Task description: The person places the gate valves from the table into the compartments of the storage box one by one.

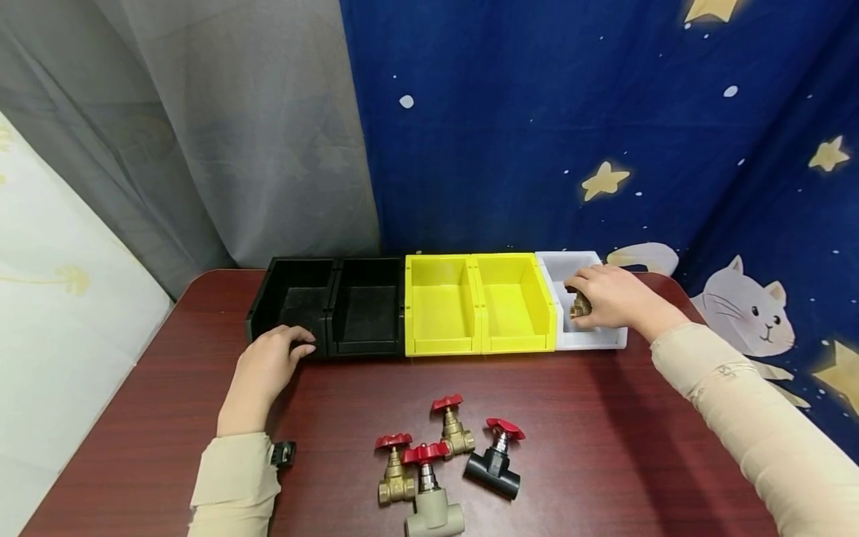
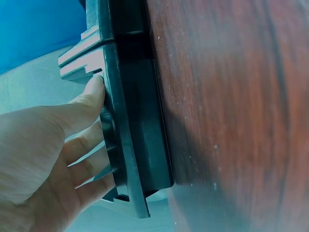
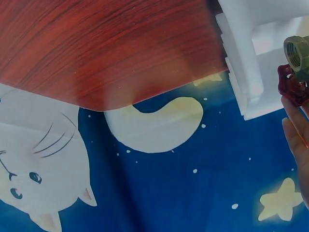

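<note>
In the head view my right hand (image 1: 611, 294) holds a brass gate valve (image 1: 580, 305) inside the white bin (image 1: 590, 339). The right wrist view shows the valve's threaded end (image 3: 295, 52) and red handwheel (image 3: 291, 88) by my fingers (image 3: 297, 118); the rest of the valve is cut off by the frame. My left hand (image 1: 270, 365) grips the front edge of the leftmost black bin (image 1: 258, 302). In the left wrist view the thumb (image 2: 95, 89) touches the bin's rim (image 2: 123, 125), while the other fingers pass behind its wall.
Another black bin (image 1: 365, 347) and two yellow bins, left (image 1: 443, 345) and right (image 1: 517, 343), complete the row. Nearer lie two brass valves, left (image 1: 396, 485) and right (image 1: 456, 436), a grey-green tee valve (image 1: 435, 514) and a black tee valve (image 1: 493, 473) on the table (image 1: 557, 447).
</note>
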Tool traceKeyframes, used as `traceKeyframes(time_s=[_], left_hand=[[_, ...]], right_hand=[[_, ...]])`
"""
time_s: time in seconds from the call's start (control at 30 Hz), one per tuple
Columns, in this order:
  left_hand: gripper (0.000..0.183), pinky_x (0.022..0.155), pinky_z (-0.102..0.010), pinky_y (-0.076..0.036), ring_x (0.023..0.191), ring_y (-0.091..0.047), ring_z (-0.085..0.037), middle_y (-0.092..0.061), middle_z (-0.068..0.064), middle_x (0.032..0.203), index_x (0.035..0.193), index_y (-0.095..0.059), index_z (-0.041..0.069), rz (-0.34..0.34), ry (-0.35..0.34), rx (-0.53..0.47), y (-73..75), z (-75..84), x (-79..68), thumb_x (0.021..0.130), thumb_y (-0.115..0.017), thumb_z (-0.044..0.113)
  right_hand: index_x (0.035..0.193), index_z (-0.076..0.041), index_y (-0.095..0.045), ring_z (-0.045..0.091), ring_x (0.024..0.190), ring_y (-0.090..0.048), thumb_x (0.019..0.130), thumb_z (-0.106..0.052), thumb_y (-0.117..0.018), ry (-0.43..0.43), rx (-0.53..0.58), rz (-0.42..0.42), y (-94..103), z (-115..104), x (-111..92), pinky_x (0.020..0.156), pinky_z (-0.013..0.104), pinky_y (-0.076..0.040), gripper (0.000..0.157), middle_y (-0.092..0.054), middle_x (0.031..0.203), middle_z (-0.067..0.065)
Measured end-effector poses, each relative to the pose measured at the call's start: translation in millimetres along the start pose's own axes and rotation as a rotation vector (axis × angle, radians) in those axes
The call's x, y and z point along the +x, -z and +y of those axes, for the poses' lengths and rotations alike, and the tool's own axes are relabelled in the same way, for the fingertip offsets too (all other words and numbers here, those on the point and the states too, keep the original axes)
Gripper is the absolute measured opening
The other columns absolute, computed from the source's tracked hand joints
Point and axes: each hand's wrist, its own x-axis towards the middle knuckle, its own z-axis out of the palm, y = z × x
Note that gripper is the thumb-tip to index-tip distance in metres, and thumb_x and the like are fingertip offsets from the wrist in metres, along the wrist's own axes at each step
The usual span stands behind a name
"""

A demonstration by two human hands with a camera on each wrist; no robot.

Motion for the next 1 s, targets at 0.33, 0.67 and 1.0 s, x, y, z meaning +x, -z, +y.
traceKeyframes(time_s=[0.33,0.67,1.0], left_hand=[[0.017,0.075,-0.056,-0.046,0.095,-0.058,-0.036,-0.063,-0.011,0.101,0.103,-0.067,0.013,-0.005,0.003,0.002,-1.0,0.3,1.2,0.088,-0.064,0.022],[0.017,0.075,-0.056,-0.046,0.095,-0.058,-0.036,-0.063,-0.011,0.102,0.103,-0.067,0.013,-0.005,0.007,0.0,-0.5,0.2,0.7,0.088,-0.064,0.022],[0.016,0.076,-0.055,-0.046,0.095,-0.058,-0.035,-0.063,-0.01,0.1,0.101,-0.067,0.013,0.0,0.008,-0.003,-0.4,-0.3,0.8,0.087,-0.066,0.021]], right_hand=[[0.117,-0.004,-0.061,0.028,0.095,-0.056,0.067,-0.045,-0.077,-0.006,0.017,-0.046,-13.2,2,9,0.09,0.051,-0.043,0.067,-0.059,0.104,0.011],[0.117,-0.005,-0.061,0.027,0.093,-0.056,0.066,-0.044,-0.077,-0.024,0.029,-0.08,-23.2,-2,15,0.088,0.049,-0.045,0.066,-0.06,0.102,0.009],[0.113,-0.003,-0.062,0.029,0.088,-0.057,0.065,-0.043,-0.078,0.01,0.024,-0.054,-25.8,-5,16,0.085,0.049,-0.044,0.065,-0.06,0.096,0.009]])
